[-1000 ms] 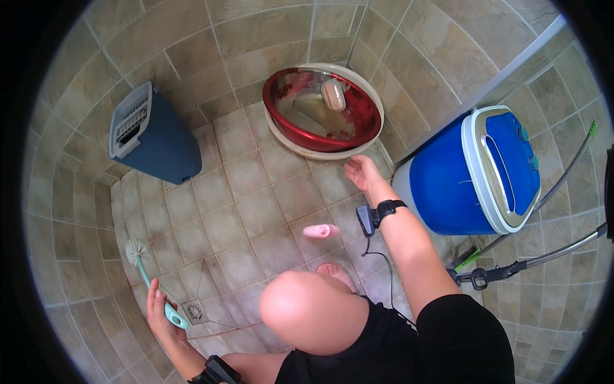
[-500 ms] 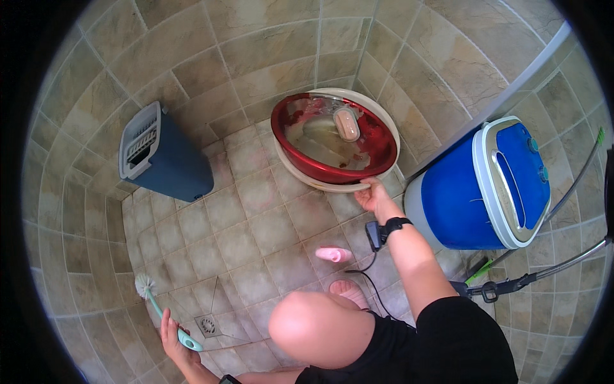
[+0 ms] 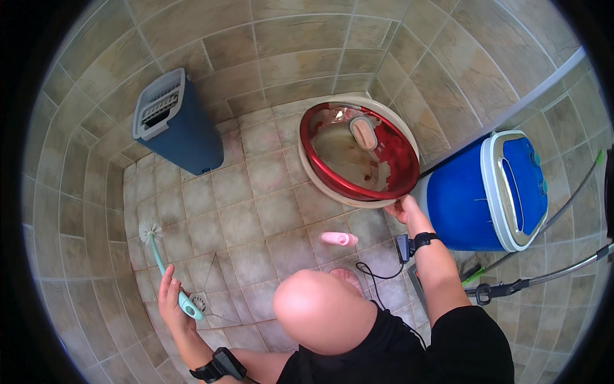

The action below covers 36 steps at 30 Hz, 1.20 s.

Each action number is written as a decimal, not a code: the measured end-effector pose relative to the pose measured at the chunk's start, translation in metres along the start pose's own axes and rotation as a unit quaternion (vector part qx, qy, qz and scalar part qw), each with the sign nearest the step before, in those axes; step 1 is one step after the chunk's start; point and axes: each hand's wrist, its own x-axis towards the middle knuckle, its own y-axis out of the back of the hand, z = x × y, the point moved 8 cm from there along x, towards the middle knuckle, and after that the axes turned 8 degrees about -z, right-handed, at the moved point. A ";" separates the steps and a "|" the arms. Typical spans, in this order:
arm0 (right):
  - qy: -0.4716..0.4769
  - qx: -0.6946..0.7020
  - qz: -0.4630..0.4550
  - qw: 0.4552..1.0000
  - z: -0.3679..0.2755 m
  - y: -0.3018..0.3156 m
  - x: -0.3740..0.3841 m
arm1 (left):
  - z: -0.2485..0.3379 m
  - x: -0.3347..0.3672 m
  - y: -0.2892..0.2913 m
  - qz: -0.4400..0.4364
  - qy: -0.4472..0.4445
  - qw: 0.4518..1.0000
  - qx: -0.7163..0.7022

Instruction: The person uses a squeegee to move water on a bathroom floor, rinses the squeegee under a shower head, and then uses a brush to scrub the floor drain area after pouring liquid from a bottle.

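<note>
left hand [image 3: 171,306]: fingers clamped on teal brush [image 3: 167,267], bristles down on tiled floor [image 3: 256,211] for scrubbing. right hand [image 3: 404,210]: fingers gripping rim of tilted red basin [image 3: 358,153], steadying it.

The long-handled plastic scrubbing brush [image 3: 167,267] is pale mint green with white bristles. The round plastic basin [image 3: 358,157] is glossy dark red inside a cream outer rim, and holds murky brownish water with a small beige oval piece. The small plastic bottle [image 3: 339,239] lying on the floor is pink. The tall plastic bin [image 3: 185,131] is navy blue with a light grey slatted top. The barrel-shaped plastic washing tub [image 3: 476,192] is bright blue with a white-framed lid. The stone floor tiles [image 3: 249,217] are mottled beige-brown with pale grout lines in a grid.
</note>
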 end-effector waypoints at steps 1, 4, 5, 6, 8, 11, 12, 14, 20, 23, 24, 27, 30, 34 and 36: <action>-0.010 -0.039 0.013 0.999 0.000 0.009 -0.005 | 0.000 -0.002 0.000 0.002 -0.002 1.000 0.003; 0.013 -0.163 0.087 0.983 -0.017 0.040 -0.031 | 0.002 -0.007 -0.002 0.023 -0.002 1.000 -0.008; 0.023 -0.126 0.067 0.990 -0.022 0.035 -0.039 | 0.001 -0.006 -0.003 0.031 -0.001 0.999 -0.017; 0.029 -0.087 0.038 0.995 -0.027 0.019 -0.050 | 0.004 -0.007 0.000 0.031 -0.004 0.999 -0.014; -0.003 0.014 -0.032 0.999 -0.029 -0.012 -0.058 | 0.007 -0.009 0.008 0.034 -0.005 0.999 -0.014; -0.062 0.101 -0.087 0.989 -0.011 -0.034 -0.025 | 0.007 -0.008 0.009 0.029 -0.010 0.999 -0.029; -0.078 0.092 -0.083 0.989 -0.008 -0.031 -0.019 | 0.005 -0.006 0.010 0.022 -0.016 0.999 -0.033; -0.120 0.058 -0.069 0.989 -0.006 -0.014 -0.006 | 0.009 -0.005 0.013 0.021 -0.021 0.999 -0.026; -0.040 -0.025 0.001 0.999 -0.048 -0.003 -0.024 | 0.006 -0.006 0.040 0.038 -0.044 0.995 -0.082; -0.063 -0.072 0.012 0.995 -0.048 0.002 -0.037 | 0.001 -0.009 0.064 0.063 -0.069 0.991 -0.091; -0.069 -0.082 0.021 0.994 -0.046 -0.004 -0.047 | 0.001 -0.012 0.071 0.075 -0.073 0.990 -0.093; -0.006 -0.106 0.007 0.994 -0.071 -0.004 -0.054 | 0.000 -0.015 0.082 0.096 -0.090 0.985 -0.109; 0.005 -0.186 -0.050 0.981 -0.089 -0.043 -0.070 | 0.000 -0.021 0.095 0.116 -0.102 0.980 -0.123; 0.018 -0.243 -0.115 0.963 -0.092 -0.121 -0.089 | 0.014 -0.031 0.106 0.114 -0.152 0.971 -0.147; 0.004 -0.270 -0.156 0.950 -0.078 -0.158 -0.090 | 0.019 -0.040 0.111 0.125 -0.165 0.967 -0.150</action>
